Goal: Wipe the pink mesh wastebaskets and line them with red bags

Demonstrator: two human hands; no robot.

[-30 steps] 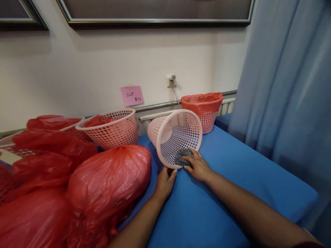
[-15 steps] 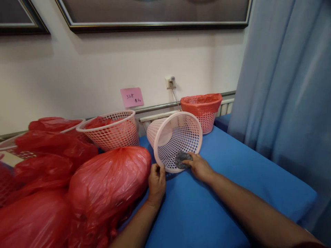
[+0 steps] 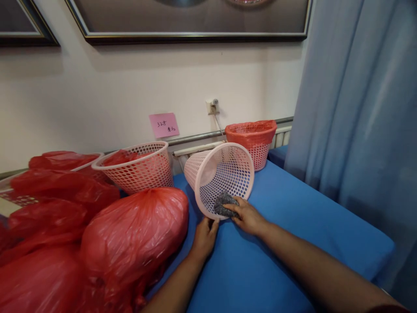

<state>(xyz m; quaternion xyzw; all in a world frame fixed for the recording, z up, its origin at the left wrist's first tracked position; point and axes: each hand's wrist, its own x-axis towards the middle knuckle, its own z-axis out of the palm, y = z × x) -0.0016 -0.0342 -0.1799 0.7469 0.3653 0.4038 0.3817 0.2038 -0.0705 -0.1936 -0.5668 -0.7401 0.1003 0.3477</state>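
Note:
A pale pink perforated plastic wastebasket lies tilted on its side on the blue-covered bed, its mouth facing me. My right hand is closed around a dark grey cloth and presses it against the inner wall by the lower rim. Down at the front edge of that rim, my left hand pinches the wastebasket with curled fingers. Part of the cloth is hidden under my right fingers.
Full red plastic bags crowd the left side. Behind them stands another pink basket holding red plastic. A red-lined basket is at the back right, near a blue curtain. A pink note hangs on the wall.
My right hand has moved the cloth slightly left along the wastebasket's lower inside. My left hand has shifted right and a little down along the rim.

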